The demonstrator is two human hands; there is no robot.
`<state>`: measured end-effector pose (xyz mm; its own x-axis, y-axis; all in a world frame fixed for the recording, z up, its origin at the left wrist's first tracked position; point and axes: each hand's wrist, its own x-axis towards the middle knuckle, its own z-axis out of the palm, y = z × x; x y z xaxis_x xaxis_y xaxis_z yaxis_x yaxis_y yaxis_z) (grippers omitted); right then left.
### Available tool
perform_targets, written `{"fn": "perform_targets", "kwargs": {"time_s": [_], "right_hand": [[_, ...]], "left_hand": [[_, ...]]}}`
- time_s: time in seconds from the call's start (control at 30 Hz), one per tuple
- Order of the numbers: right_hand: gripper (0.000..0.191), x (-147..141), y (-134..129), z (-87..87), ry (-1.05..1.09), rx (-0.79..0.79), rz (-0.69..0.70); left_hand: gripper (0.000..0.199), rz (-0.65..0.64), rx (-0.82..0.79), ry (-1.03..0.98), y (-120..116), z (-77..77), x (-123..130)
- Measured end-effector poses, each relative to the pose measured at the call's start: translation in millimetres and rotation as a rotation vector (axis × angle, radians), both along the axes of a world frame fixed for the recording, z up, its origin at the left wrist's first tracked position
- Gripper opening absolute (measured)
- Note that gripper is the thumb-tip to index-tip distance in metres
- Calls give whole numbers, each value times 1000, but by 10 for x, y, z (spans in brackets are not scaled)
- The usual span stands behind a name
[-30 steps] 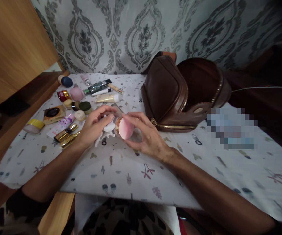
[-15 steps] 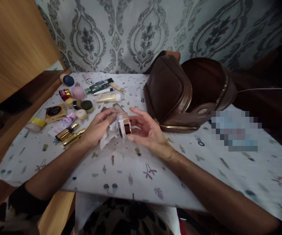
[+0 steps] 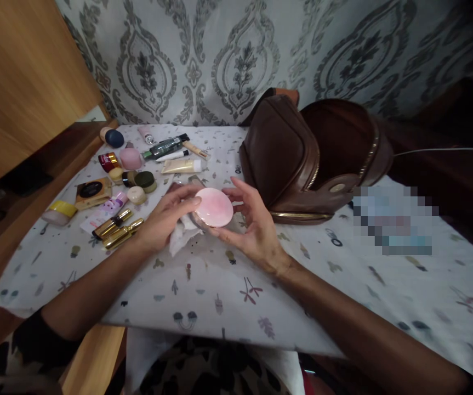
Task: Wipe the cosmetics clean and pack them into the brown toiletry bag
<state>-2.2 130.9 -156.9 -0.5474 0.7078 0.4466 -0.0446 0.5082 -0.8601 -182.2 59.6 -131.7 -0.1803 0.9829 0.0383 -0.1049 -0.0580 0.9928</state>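
Note:
A round cosmetic jar (image 3: 215,208) with a glossy pink face turned up toward me is between my hands above the table. My left hand (image 3: 169,215) grips its left side, thumb over the edge. A crumpled white tissue (image 3: 183,236) hangs beneath those fingers, partly behind the jar. On the other side, my right hand (image 3: 258,229) curves around the jar, its thumb at the lower rim and its fingers at the right edge, partly hidden behind it. Left of my hands lie two gold-capped tubes (image 3: 121,233) and a small cream-lidded jar (image 3: 136,195).
A brown leather bag (image 3: 294,159) stands unzipped at the back right. More cosmetics, including a yellow tube (image 3: 182,166), a dark green bottle (image 3: 166,147) and a black-and-gold box (image 3: 92,192), lie on the left of the patterned tablecloth (image 3: 220,299). A blurred-out item (image 3: 396,219) lies right.
The jar has been tilted from its side, so its pink round face now points up at me. My right fingers have come closer around its rim.

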Motion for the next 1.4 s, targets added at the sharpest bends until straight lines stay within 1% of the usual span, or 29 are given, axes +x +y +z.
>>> {"fn": "perform_targets", "kwargs": {"time_s": [0.07,0.13,0.2,0.23,0.3,0.4,0.43,0.5,0.57,0.63,0.73,0.8,0.9,0.97,1.0,1.07,1.13,1.2,1.3,1.4], "right_hand": [[91,-8,17,12,12,-65,27],[84,-17,23,37,5,-126,75],[75,-25,16,65,12,-201,121],[71,-27,10,78,28,-233,128],[68,-28,-3,95,64,-255,111],[69,-17,-21,95,48,-159,50],[69,-12,-28,89,18,-105,41],[68,-4,-45,70,-45,26,37],[67,-5,-62,47,-87,160,49],[67,-14,-77,30,-112,246,54],[65,-27,-89,25,-152,269,45],[58,-29,-88,29,-180,229,40],[47,-23,-64,30,-189,97,44],[48,-19,-33,29,-147,-6,55],[51,-18,-14,29,-114,-65,61],[59,-19,21,34,-43,-198,88],[65,-26,46,45,23,-322,127],[70,-37,54,60,86,-405,176],[73,-54,40,91,168,-490,240],[71,-60,11,131,211,-546,294]], "left_hand": [[34,-2,-15,-100,15,-6,25],[33,-34,-9,-126,22,-11,44],[34,-48,-12,-100,22,-20,52],[34,-32,-21,-73,23,-26,52],[34,46,-39,-30,28,-36,44],[31,158,2,-48,46,-38,17],[32,168,39,-55,51,-36,6],[43,158,112,-27,55,-40,-18],[52,140,145,50,45,-56,-40],[53,122,155,162,19,-75,-52],[50,86,219,367,-59,-55,-25],[44,15,270,519,-130,14,31],[34,-190,358,719,-221,156,131],[32,-300,454,761,-243,229,165],[31,-330,499,756,-241,250,165],[31,-341,554,726,-222,263,130],[29,-294,560,710,-195,251,66],[26,-193,555,727,-173,234,-4],[24,-35,563,771,-150,221,-84],[24,109,534,835,-121,210,-147]]}}
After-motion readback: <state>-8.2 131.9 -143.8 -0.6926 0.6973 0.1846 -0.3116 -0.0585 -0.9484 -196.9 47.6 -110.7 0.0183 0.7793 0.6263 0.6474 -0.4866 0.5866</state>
